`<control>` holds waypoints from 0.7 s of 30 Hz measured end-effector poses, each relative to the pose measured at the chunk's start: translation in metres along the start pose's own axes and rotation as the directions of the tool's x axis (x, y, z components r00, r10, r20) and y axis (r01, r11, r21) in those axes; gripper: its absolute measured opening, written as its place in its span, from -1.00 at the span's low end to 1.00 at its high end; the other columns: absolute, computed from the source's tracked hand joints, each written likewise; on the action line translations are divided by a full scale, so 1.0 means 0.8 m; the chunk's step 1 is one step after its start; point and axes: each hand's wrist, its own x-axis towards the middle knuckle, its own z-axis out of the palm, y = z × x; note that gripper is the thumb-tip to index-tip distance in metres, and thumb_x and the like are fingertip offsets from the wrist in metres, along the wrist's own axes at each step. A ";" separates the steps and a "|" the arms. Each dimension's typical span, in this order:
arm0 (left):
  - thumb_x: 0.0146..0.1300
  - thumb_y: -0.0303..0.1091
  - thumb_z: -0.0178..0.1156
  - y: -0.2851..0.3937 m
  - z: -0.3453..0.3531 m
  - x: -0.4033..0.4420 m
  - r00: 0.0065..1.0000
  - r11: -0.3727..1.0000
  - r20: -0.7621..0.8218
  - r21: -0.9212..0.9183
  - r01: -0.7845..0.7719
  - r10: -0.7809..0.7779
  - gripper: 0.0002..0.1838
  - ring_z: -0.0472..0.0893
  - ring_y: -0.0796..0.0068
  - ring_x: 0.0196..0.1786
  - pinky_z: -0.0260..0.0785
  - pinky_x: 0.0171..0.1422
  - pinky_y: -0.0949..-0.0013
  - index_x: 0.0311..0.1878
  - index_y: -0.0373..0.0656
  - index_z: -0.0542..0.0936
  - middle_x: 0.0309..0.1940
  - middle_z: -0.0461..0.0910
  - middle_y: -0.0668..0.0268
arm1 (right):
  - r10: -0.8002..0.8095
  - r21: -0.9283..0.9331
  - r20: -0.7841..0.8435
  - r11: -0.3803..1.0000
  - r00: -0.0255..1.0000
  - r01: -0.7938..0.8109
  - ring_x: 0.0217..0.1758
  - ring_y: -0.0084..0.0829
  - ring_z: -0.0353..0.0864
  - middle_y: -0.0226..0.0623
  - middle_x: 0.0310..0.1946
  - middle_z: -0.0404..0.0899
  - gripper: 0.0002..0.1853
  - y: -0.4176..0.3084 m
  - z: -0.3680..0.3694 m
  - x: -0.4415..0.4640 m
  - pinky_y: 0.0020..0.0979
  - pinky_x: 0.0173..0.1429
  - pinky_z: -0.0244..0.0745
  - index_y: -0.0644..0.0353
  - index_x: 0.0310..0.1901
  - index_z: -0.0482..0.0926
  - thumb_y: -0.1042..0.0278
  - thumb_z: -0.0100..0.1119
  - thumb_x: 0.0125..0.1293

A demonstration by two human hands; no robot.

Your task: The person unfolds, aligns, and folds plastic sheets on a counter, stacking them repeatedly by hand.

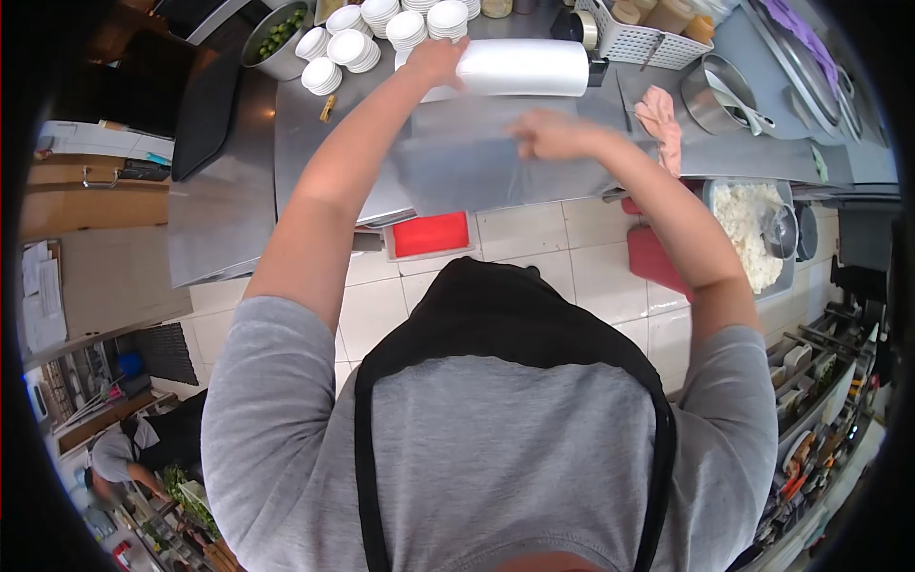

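A thick roll of clear plastic film (524,69) lies across the back of the steel counter, with a black holder (598,72) at its right end. My left hand (437,65) grips the roll near its left end, thumb low and fingers over the top. From the roll a see-through sheet of plastic film (453,157) spreads toward the counter's front edge. My right hand (558,134) is closed at the right side of this sheet, its fingertips smeared by motion. It appears to pinch the film, though the exact grip is blurred.
Stacked white small dishes (353,48) and a pot of green produce (276,43) stand back left. A pink cloth (658,119), a metal pot (715,93) and a white basket (648,43) are right. Below stand a red-filled bin (429,234) and a tub (748,229). Another person (133,453) works lower left.
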 end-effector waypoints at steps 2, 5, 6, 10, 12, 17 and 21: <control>-0.30 0.06 0.45 0.001 0.002 -0.002 1.000 1.000 0.011 -0.001 -0.014 0.014 0.10 0.52 0.12 0.02 0.41 0.08 0.20 0.35 -0.10 0.14 0.01 0.46 0.01 | 0.227 -0.267 0.105 0.944 0.968 -0.192 -0.05 -0.12 0.53 -0.06 -0.19 0.55 -0.55 0.006 -0.015 0.052 -0.24 0.04 0.40 0.25 0.02 0.46 0.38 0.21 0.04; -0.29 0.01 0.46 0.008 0.000 -0.004 1.000 1.000 -0.008 0.010 -0.003 0.003 0.05 0.52 0.12 0.02 0.43 0.05 0.19 0.32 -0.12 0.19 -0.03 0.48 0.03 | 0.233 -0.275 -0.071 0.930 0.970 -0.244 0.06 -0.13 0.45 -0.15 -0.03 0.50 -0.52 0.056 0.030 0.093 -0.22 0.14 0.33 0.23 0.01 0.44 0.33 0.26 0.00; -0.23 -0.04 0.44 0.013 -0.002 -0.007 1.000 1.000 -0.021 0.018 0.014 -0.013 -0.02 0.53 0.13 0.02 0.44 0.04 0.20 0.30 -0.14 0.22 -0.05 0.49 0.03 | 0.230 -0.275 -0.072 0.931 0.971 -0.241 0.06 -0.13 0.45 -0.15 -0.03 0.50 -0.52 0.063 0.046 0.095 -0.22 0.14 0.33 0.23 0.01 0.44 0.33 0.26 0.00; -0.06 -0.23 0.35 0.013 0.015 -0.015 0.980 0.999 -0.197 0.024 0.040 -0.035 -0.26 0.51 0.17 0.04 0.47 -0.02 0.21 0.22 -0.18 0.29 -0.05 0.49 0.05 | -0.095 -0.622 -0.282 0.776 0.955 -0.106 0.32 -0.16 0.20 -0.16 0.24 0.26 -0.43 0.091 0.120 0.076 -0.04 0.26 0.19 0.16 0.20 0.30 0.20 0.10 0.14; -0.02 -0.27 0.32 0.018 0.031 -0.015 0.969 0.999 -0.245 0.029 0.040 -0.032 -0.29 0.49 0.13 0.07 0.48 0.00 0.18 0.23 -0.17 0.29 0.00 0.46 0.04 | -0.175 -0.765 -0.268 0.636 0.948 -0.099 0.40 -0.13 0.06 -0.16 0.32 0.14 -0.30 0.077 0.136 0.048 0.03 0.34 0.06 0.17 0.26 0.24 0.08 0.19 0.09; 0.01 -0.26 0.31 0.043 0.073 -0.011 0.846 0.945 -0.524 0.315 0.092 0.093 -0.22 0.37 -0.03 0.20 0.45 0.01 -0.05 0.31 -0.11 0.21 0.21 0.27 -0.01 | 0.096 -0.556 -0.053 0.824 0.994 -0.109 0.41 0.03 0.01 0.06 0.34 0.03 -0.37 -0.018 0.154 -0.044 0.06 0.35 0.04 0.13 0.34 0.12 0.21 -0.01 0.24; -0.06 -0.15 0.36 0.059 0.065 0.006 0.878 0.929 -0.478 0.326 0.173 0.004 -0.01 0.22 -0.10 0.30 0.29 0.09 -0.29 0.41 0.00 -0.01 0.33 0.11 0.01 | -0.075 -0.772 -0.315 0.600 0.946 -0.210 0.32 0.19 0.13 0.16 0.27 0.13 -0.35 0.014 0.219 -0.059 0.10 0.29 0.14 0.14 0.30 0.16 0.29 0.04 0.13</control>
